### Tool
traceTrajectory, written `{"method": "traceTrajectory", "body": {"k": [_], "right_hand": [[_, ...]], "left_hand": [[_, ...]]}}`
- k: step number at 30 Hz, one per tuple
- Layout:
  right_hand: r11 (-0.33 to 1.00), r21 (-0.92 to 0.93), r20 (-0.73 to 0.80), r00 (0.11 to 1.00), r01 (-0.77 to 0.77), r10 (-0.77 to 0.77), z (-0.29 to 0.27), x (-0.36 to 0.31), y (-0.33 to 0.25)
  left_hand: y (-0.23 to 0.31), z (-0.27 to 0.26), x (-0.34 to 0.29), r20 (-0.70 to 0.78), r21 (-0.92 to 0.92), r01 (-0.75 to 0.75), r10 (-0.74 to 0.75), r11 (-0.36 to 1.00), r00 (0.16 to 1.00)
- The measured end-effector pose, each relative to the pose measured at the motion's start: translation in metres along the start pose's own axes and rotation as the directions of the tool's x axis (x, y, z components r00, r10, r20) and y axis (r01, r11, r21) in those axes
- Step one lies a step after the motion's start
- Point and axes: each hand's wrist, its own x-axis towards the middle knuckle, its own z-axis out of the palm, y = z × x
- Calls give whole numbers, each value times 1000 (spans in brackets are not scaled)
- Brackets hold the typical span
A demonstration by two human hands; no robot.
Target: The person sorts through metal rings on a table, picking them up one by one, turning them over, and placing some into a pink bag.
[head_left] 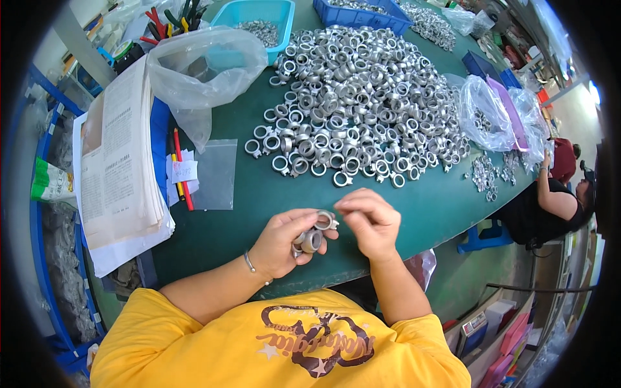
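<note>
my left hand (284, 242) has its grip closed on a few metal rings (312, 238), the fingers curled around a small stack of them while the thumb and forefinger pinch one ring up at the top. my right hand (370, 220) sits just beside it, fingertips pinched together and touching that top ring (325, 220); its grip is closed, though i cannot tell whether it holds anything of its own. both hands hover above the near edge of the green worktop (420, 207), close to my yellow shirt (259, 343).

just beyond the hands lies a broad heap of the same silver rings (352, 97), spread across the middle of the worktop. to the left of it i see a flat clear bag (217, 173), a red pencil (182, 168) and a thick stack of printed papers (119, 155), with a crumpled plastic bag (200, 68) above them. at the far edge stand a light blue tray (259, 16) and a darker blue bin (362, 14), both with metal parts inside. on the right are more clear bags of parts (495, 113), and another person (550, 207) sits past the worktop's right edge.
</note>
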Motion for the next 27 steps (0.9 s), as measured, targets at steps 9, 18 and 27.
{"method": "traceTrajectory", "body": {"k": [9,18,27], "right_hand": [[626,-770,-58,990,-125,127,-1,21,9],[989,-57,117,983,-136,142,2,3,3],[992,-119,252,967,49,-18,1,8,0]], "left_hand": [[-2,-12,5,29,-228,-81,90,970,996],[-1,-4,1,-103,6,-119,119,993,988],[-3,1,-1,-112,361,-238,296,902,949]]}}
